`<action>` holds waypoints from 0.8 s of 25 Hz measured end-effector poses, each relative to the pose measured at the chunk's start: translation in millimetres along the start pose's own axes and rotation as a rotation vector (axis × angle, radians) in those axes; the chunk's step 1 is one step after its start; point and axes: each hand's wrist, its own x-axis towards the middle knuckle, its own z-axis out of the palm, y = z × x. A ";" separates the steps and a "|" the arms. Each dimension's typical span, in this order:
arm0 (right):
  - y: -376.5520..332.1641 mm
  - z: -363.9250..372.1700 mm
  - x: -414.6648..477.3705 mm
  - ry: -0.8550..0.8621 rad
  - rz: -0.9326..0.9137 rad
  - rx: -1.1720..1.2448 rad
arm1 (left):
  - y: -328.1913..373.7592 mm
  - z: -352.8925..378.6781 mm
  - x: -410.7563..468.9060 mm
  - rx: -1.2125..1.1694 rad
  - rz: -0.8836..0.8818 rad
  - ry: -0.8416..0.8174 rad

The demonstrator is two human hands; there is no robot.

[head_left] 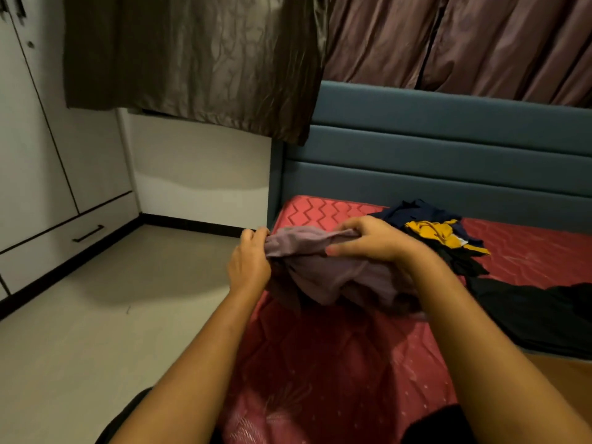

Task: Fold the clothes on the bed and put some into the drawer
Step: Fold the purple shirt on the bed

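A mauve garment (323, 267) hangs bunched above the red mattress (336, 363) near its left edge. My left hand (250, 261) grips the garment's left end, and my right hand (371, 238) pinches its top edge on the right. Behind my right hand lies a pile of clothes (442, 235) in navy, yellow and black. A black garment (538, 312) is spread on the bed at the right. A white drawer (64, 248) with a dark handle sits shut at the bottom of the wardrobe on the left.
A blue padded headboard (448, 149) stands behind the bed. Curtains (198, 59) hang above it and along the wall. Pale floor (96, 315) lies between the bed and the white wardrobe (32, 139).
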 end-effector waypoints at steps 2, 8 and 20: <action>29.4 -16.1 -5.1 -0.220 0.139 -0.231 | 17.7 -3.5 22.1 0.057 0.019 -0.008; 75.7 -96.6 -1.0 0.292 0.405 -0.435 | 100.6 -11.0 95.1 0.073 0.154 -0.081; 160.7 -122.0 -19.2 0.630 0.742 -0.262 | 109.2 19.7 159.4 0.086 0.202 -0.158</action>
